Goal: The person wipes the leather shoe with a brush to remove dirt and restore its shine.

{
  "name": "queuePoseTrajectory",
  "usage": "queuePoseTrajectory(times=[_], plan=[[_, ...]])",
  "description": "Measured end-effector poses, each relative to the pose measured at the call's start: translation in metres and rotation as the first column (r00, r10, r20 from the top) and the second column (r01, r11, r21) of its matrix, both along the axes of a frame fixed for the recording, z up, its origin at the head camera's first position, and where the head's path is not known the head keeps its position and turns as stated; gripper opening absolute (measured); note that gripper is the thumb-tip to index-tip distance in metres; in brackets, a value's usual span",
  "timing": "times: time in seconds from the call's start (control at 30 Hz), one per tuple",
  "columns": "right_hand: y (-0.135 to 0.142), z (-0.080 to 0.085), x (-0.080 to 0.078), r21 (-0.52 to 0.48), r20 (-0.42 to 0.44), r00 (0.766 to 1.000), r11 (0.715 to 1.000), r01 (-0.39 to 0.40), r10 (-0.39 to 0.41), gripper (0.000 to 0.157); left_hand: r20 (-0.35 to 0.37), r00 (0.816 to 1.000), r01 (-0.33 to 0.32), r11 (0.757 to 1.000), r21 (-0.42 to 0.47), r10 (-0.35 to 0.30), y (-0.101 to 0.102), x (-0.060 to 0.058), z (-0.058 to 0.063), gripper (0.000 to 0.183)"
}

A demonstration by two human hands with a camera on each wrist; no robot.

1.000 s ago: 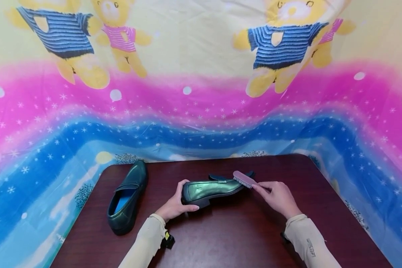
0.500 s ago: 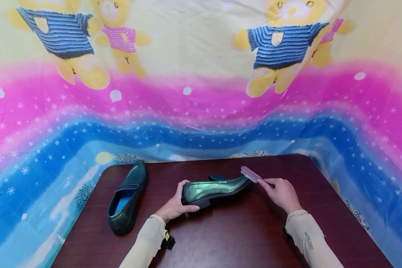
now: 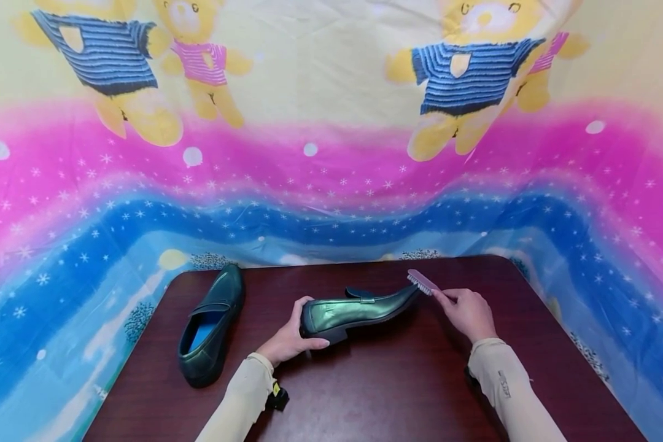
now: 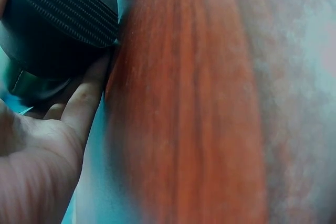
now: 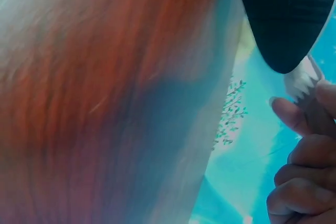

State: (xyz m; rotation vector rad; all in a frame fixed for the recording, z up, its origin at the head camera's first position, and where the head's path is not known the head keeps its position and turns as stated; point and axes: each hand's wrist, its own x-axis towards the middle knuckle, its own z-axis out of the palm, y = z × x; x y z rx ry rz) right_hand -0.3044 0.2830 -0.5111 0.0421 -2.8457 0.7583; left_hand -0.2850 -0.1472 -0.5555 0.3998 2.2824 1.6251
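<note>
Holding dark shoe [image 3: 359,312] by heel: left hand [image 3: 290,341], grip curled round it, shoe over mid desk [image 3: 364,393], toe to the right, can't tell if heel touches down. Right hand [image 3: 466,312] pinches brush [image 3: 424,280], grip narrow, bristles at shoe's toe, contact unclear. Second shoe [image 3: 217,344] upright on desk, left, blue insole showing. Printed cloth [image 3: 320,166] behind.

I can read no text, brand or number. Dark marking [image 3: 504,383] on right sleeve [image 3: 522,408] resembles lettering, too small for me to make out. Faint marks on shoe sole [image 5: 286,19], right wrist view: too dark to read. Yellow patch [image 3: 276,388] on black wrist device [image 3: 279,400]: characters indistinct.
</note>
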Motion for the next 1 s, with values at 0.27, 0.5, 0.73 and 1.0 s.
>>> queuePoseTrajectory(times=[0.27, 0.5, 0.73, 1.0], plan=[[-0.013, 0.014, 0.008, -0.107, -0.003, 0.99, 0.985, -0.139, 0.139, 0.049, 0.0, 1.0, -0.003, 1.0, -0.01, 0.003, -0.001, -0.002, 0.001, 0.101], [-0.023, 0.015, 0.017, -0.07, -0.011, 0.974, 0.972, -0.225, 0.225, 0.034, -0.016, 1.0, -0.012, 1.0, -0.022, 0.012, -0.001, -0.002, 0.0, 0.1], [-0.017, 0.006, 0.01, -0.021, -0.034, 0.989, 0.989, -0.147, 0.146, 0.038, -0.023, 1.0, -0.018, 1.0, -0.021, 0.017, 0.0, -0.001, -0.001, 0.098], [-0.003, -0.004, 0.0, -0.025, -0.007, 0.999, 0.998, -0.051, 0.051, 0.048, -0.028, 0.999, -0.02, 1.0, -0.022, 0.019, 0.001, 0.0, -0.002, 0.097]])
